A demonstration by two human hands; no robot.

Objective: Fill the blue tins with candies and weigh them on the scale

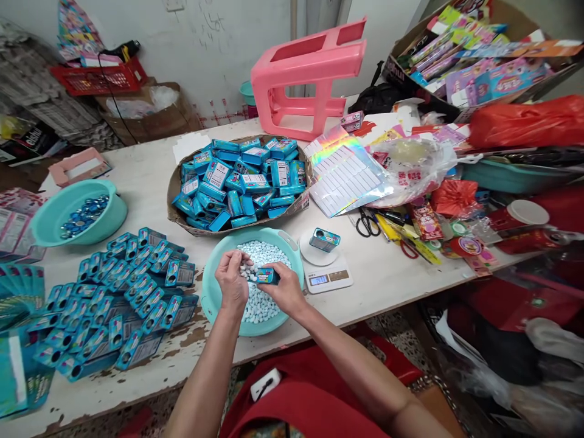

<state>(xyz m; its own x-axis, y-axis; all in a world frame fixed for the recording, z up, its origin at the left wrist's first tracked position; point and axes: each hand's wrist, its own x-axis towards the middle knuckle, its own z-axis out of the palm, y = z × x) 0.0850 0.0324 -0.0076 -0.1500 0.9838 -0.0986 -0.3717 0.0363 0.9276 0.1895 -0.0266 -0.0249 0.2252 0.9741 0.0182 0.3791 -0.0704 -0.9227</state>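
Note:
My left hand (232,281) is closed around some small white candies, held over a turquoise basin (209,307). Loose pale candies (262,309) of the same kind fill the basin. Just to the right, my right hand (286,288) grips a small blue candy box (265,275), its end turned toward the left fingers. Beside the basin stands a white digital scale (335,278) with a lit display, whose digits are too small to read surely. Another blue box (324,239) rests on the scale's round plate (314,254).
Several blue boxes with round holes (132,286) stand grouped at left, below a basin of shiny blue pieces (112,210). A carton (201,226) heaped with blue boxes sits behind my hands. Right lie scissors (367,224), holographic sheets (344,176) and clutter; a pink stool (310,67) lies behind.

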